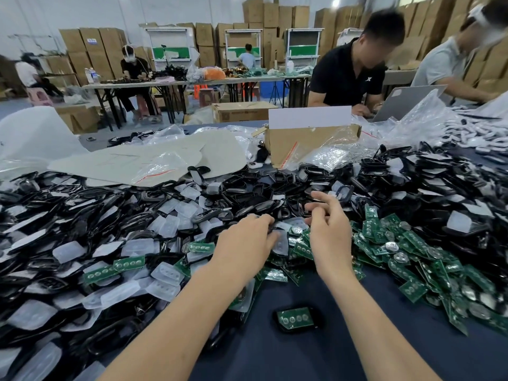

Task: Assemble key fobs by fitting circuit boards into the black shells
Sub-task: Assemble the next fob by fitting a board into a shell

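From your head view, your left hand (pixel 247 243) lies palm down on the heap, fingertips dipping among the parts; whether it grips anything cannot be told. Your right hand (pixel 328 232) hovers just beside it, fingers loosely curled and spread, holding nothing. The black shells (pixel 247 193) are piled ahead and to your left, mixed with clear button pads (pixel 167 273). The green circuit boards (pixel 412 248) spill to your right. One shell with a board in it (pixel 297 318) lies alone on the dark blue table (pixel 302 358), between your forearms.

Dark blue table (pixel 275 361) with heaps of black shells (pixel 247 188), green circuit boards (pixel 412 254), translucent pads (pixel 68 251), plus a cardboard box (pixel 291 144).
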`<state>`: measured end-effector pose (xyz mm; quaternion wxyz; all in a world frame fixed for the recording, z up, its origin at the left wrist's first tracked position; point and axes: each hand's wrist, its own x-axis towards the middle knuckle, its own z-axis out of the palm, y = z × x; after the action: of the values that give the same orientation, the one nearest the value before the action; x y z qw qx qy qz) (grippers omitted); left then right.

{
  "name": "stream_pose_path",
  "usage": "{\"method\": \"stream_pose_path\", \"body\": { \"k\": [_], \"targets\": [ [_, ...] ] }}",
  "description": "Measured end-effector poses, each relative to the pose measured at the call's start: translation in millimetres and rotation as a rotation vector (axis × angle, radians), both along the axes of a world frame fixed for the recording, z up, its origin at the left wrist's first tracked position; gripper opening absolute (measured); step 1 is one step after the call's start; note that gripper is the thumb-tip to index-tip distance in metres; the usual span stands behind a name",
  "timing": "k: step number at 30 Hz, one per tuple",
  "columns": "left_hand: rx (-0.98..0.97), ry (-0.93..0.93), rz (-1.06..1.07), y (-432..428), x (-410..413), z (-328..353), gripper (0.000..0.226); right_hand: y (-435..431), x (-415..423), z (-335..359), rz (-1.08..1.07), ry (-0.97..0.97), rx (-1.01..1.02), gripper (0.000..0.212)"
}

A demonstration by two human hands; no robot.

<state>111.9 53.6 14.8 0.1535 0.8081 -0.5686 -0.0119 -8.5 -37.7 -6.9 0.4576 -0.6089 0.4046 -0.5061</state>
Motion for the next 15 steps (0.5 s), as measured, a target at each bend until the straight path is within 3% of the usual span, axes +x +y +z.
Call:
{"method": "stream_pose_path", "body": {
  "k": [8, 15],
  "targets": [
    [0.07, -0.029, -0.024, -11.8, 8.1, -13.2, 0.032, -2.4, -0.9, -8.9, -0.03, 0.062, -0.074, 0.029],
    [0.12, -0.053, -0.063, -17.2, 12.6, -12.5, 0.04, -5.0, 1.0, -10.9, -0.029, 0.061, -0.057, 0.029]
  ]
}}
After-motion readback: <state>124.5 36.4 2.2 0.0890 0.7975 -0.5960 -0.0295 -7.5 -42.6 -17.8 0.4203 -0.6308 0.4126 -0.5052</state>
